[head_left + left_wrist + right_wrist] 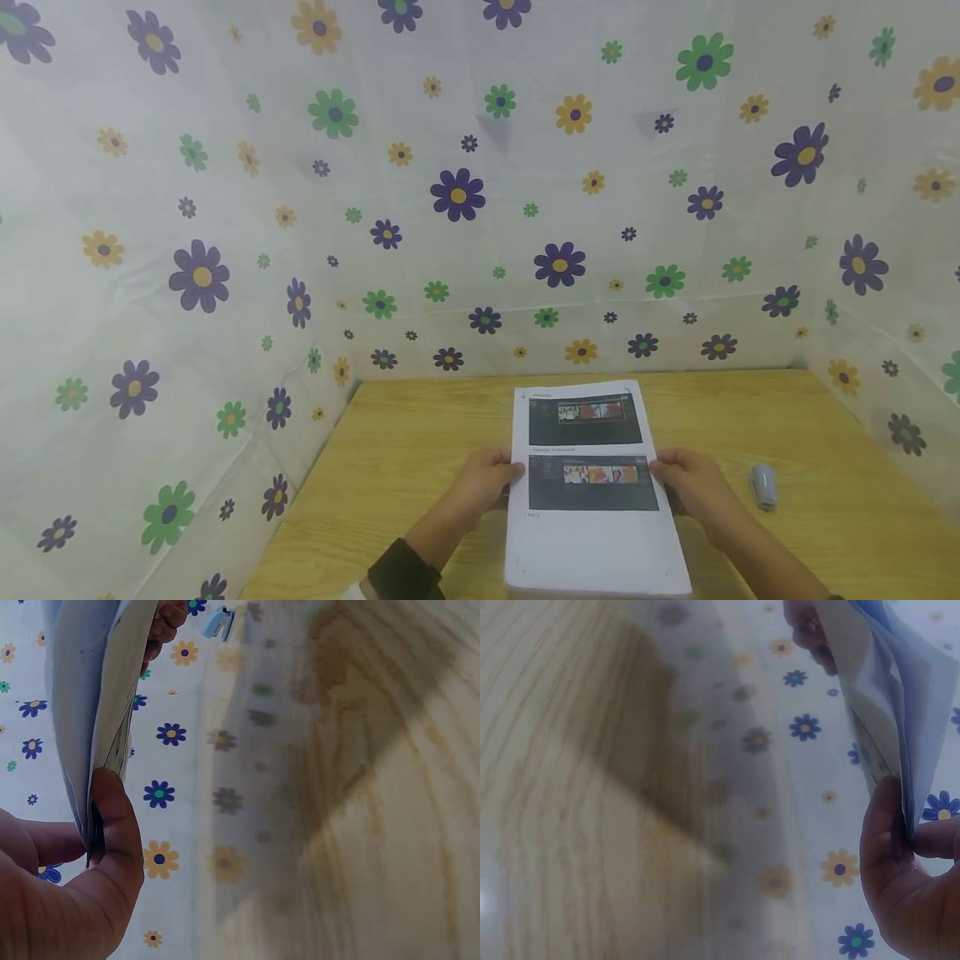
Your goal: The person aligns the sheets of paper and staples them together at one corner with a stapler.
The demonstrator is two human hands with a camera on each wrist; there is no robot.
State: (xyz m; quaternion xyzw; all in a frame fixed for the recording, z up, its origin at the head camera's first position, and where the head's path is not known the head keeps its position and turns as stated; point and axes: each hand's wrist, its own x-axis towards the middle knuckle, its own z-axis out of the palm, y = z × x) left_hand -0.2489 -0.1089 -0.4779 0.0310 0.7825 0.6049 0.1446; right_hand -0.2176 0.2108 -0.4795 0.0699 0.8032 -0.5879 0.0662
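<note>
A stack of printed paper sheets [592, 546] with two dark screenshots on its top page is held up over the table in the head view. My left hand [483, 483] pinches the stack's left edge, thumb on the front and fingers curled behind. On the opposite edge my right hand [693, 487] grips it the same way. Both wrist views show the sheets edge-on, slightly fanned apart, between thumb and fingers. A small pale stapler [763, 487] lies on the table to the right of my right hand, touched by neither hand.
The wooden table [405, 433] ends at the back against a white flower-printed curtain [525, 233], which also rises on the left and right sides. A dark band [405, 571] is on my left wrist.
</note>
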